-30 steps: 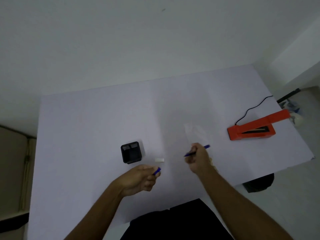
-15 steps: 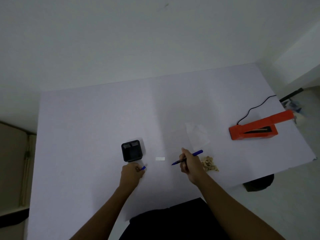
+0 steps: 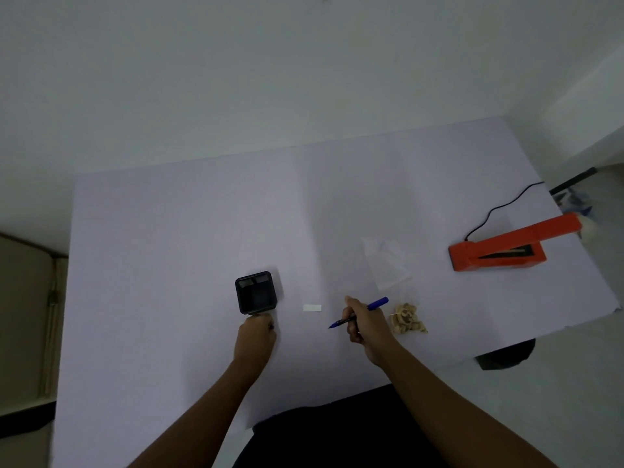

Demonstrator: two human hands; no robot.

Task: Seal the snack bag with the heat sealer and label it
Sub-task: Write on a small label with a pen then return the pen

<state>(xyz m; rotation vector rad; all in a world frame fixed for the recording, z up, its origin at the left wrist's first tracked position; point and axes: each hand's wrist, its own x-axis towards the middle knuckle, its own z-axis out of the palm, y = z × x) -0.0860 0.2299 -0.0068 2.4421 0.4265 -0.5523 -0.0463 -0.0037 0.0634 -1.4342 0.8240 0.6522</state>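
Observation:
My right hand [image 3: 363, 324] grips a blue pen [image 3: 378, 304], uncapped, tip pointing left just above the table. A small white label [image 3: 312, 308] lies on the table left of the pen tip. My left hand [image 3: 255, 339] is curled just below the black pen holder [image 3: 257, 292], with the pen cap barely showing at its fingertips. A clear snack bag [image 3: 386, 261] lies flat beyond my right hand. A small pile of pale snacks [image 3: 407, 319] sits right of that hand. The orange heat sealer [image 3: 499, 251] stands at the right with its arm raised.
The white table [image 3: 169, 231] spans the view; its front right edge runs close to the snacks. A black cord [image 3: 499, 207] leads from the sealer off the right side. A dark round object [image 3: 504, 354] sits on the floor below the table edge.
My left hand moved left with the pen cap, down to the base of the pen holder. My right hand turned the pen so its tip points toward the label; the snacks came into view.

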